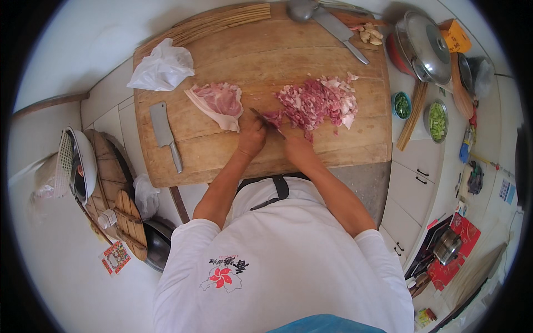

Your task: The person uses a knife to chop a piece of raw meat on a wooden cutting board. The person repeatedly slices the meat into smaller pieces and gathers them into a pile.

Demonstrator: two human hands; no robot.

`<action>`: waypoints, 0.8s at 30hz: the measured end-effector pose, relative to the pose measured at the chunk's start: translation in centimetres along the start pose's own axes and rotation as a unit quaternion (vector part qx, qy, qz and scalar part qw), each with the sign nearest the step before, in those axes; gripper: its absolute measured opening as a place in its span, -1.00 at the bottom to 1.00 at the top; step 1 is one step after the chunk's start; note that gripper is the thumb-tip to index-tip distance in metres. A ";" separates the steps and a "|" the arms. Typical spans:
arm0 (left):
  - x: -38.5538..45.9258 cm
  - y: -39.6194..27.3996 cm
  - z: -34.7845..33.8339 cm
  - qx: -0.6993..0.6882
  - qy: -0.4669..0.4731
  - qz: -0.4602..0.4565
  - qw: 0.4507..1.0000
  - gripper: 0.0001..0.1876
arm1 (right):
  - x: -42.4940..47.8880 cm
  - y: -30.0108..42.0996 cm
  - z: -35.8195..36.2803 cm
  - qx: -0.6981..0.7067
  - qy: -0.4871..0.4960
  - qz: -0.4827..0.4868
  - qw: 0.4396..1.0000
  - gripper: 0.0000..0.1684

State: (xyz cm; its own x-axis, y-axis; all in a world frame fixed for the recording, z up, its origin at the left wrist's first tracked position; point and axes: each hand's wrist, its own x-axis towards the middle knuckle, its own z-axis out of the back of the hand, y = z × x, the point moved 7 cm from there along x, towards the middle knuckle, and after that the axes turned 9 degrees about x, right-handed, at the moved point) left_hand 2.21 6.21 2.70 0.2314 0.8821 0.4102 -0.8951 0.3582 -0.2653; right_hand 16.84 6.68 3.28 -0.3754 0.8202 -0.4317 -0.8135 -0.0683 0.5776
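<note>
My right hand [298,150] is closed around the handle end of a dark-bladed knife [266,121] over a wooden board. On the blade's left side, my left hand [252,135] has its fingers bent at the knife and a small strip of red meat [273,118]; what the fingertips grip is hidden. A heap of chopped raw meat [316,100] lies just beyond and right of the knife. To the left rests a larger piece of raw meat [218,104] with a pale rind of skin or fat along its edge.
The wooden board [208,150] also holds a cleaver [163,127] at left, a white plastic bag [162,66], and another cleaver [333,25] near ginger [370,34]. At right stand a lidded pan [429,48], a bowl of chopped greens [402,105] and a bowl of cut green vegetable [437,120].
</note>
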 end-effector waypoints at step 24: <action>-0.4 0.6 -0.2 -0.057 0.016 0.013 0.998 -0.76 | -0.8 -0.1 1.6 0.071 -0.016 -0.037 0.997 -0.75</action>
State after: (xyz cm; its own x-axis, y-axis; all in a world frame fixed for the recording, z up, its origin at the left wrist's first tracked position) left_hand 1.67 6.12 2.22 0.2220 0.9001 0.3749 -0.8520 0.3661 -0.3743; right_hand 17.92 6.91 4.70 -0.3005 0.8381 -0.4553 -0.7659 0.0725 0.6388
